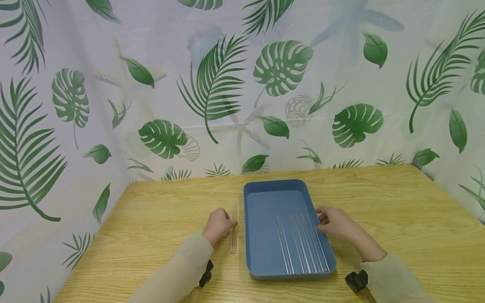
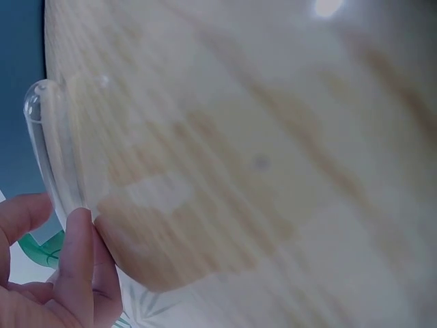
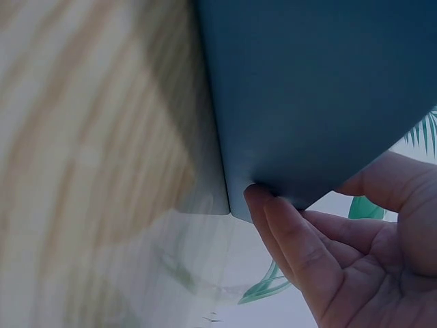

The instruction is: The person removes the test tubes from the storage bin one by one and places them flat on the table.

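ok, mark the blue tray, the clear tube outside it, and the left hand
blue tray (image 1: 265, 202), head view, bare floor of the tray.
clear tube (image 1: 233, 244), head view, near end on the table.
left hand (image 1: 219, 224), head view, back of the hand.

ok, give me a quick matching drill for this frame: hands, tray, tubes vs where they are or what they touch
Things:
1. left hand
2. right hand
3. blue tray
4. clear tubes in the tray

Places or states:
A. lying side by side lengthwise on the tray floor, toward its right side
B. fingers on the right rim of the tray
C. on the wooden table, between the two hands
D. touching the clear tube on the table, left of the tray

Pairs: 1-D, 2-B, 3-C, 4-A
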The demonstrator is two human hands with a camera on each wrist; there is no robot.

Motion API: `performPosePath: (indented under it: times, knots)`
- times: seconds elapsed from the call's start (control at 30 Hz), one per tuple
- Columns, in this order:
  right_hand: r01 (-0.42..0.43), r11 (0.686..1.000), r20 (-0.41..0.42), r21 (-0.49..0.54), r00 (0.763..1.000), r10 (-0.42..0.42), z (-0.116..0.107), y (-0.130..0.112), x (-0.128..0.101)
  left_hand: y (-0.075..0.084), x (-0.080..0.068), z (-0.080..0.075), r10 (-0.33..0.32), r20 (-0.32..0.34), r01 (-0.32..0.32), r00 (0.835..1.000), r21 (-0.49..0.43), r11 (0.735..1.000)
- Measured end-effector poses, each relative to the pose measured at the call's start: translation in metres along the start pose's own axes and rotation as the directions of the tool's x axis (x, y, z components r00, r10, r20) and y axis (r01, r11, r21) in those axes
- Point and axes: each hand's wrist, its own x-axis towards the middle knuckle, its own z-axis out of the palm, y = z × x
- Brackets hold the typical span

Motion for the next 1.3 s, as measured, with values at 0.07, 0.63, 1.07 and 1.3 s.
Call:
performPosePath:
  times: [0.07, 0.63, 1.07, 1.3]
  knots:
    - [0.001, 1.000, 0.001, 0.001, 1.000, -0.001, 0.000, 0.000, 0.000, 0.000, 0.000, 0.000, 0.000, -0.001, 0.000, 1.000, 0.001, 1.000]
    - [-0.001, 1.000, 0.002, 0.008, 1.000, 0.001, -0.001, -0.001, -0.001, 0.001, 0.002, -0.002, -0.027, 0.022, 0.027, 0.999, -0.009, 1.000]
    - [-0.013, 1.000, -0.001, 0.009, 1.000, 0.013, -0.001, -0.001, -0.001, 0.010, 0.004, -0.020, -0.070, -0.025, 0.065, 0.997, -0.175, 0.982]
    - [-0.004, 1.000, -0.001, 0.007, 1.000, 0.004, 0.000, 0.000, 0.000, 0.019, 0.004, -0.027, -0.062, -0.012, 0.055, 0.998, -0.326, 0.944]
